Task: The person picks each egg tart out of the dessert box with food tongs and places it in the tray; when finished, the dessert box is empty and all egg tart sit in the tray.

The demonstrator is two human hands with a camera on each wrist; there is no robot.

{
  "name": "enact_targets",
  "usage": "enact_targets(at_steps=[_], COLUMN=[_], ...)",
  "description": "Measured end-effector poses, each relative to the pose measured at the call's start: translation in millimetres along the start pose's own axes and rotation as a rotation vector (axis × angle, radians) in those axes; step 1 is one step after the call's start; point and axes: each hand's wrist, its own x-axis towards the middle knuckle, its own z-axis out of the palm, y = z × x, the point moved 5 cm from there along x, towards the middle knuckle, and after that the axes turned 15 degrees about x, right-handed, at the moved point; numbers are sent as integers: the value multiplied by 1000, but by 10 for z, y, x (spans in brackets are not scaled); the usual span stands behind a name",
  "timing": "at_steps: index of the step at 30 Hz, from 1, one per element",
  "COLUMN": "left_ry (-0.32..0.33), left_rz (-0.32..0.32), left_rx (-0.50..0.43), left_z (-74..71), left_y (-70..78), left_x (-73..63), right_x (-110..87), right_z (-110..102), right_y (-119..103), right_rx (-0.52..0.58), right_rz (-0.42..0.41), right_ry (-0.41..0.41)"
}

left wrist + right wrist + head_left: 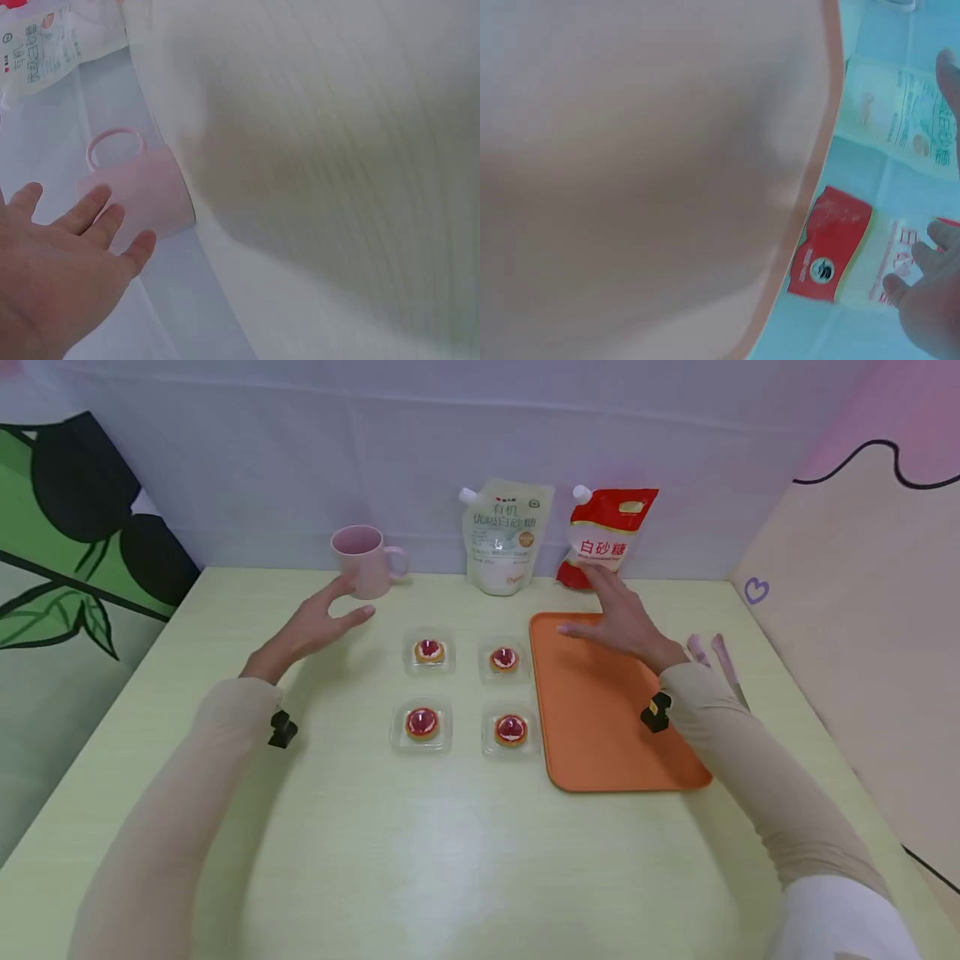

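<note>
Two hands are extended over a smooth, pale table (435, 860), both in long beige sleeves (225, 768).

Left hand (315, 625): grip wide, thumb set apart from the fingers, holding nothing. It is nearest to the mug (371, 564), a glossy pink cylinder with a looped handle, upright at the table's far edge. From where I stand, I cannot tell whether the fingertips touch it.

Right hand (626, 622): grip wide, thumb extended, holding nothing. It is above the far part of the tray (600, 727), an orange, flat rectangle with rounded corners and a raised rim. Its fingers overlap the lower front of the red-and-white bag (609, 539); contact cannot be confirmed.

The bag is soft, shiny film with a white corner cap. Left of it stands a cream bag (510, 539) of similar form. Behind both hangs a creased lilac sheet (375, 452).

Four round tarts (422, 723), with glossy dark-red centres and golden rims, sit singly in square, see-through plastic boxes (399, 742), arranged two by two, left of the tray.
</note>
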Motion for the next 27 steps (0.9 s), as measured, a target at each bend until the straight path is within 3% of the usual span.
enact_targets(at_steps=[5, 12, 27], left_ry=[-80, -206, -273], left_rz=[69, 119, 235], left_rx=[-86, -196, -164], left_z=[152, 411, 627], left_y=[71, 160, 250], left_x=[71, 149, 161], right_x=[108, 305, 617], right_z=[106, 265, 965], right_y=[-173, -478, -1006], right_rx=[68, 117, 107], right_rz=[5, -57, -142], right_ry=[-56, -135, -394])
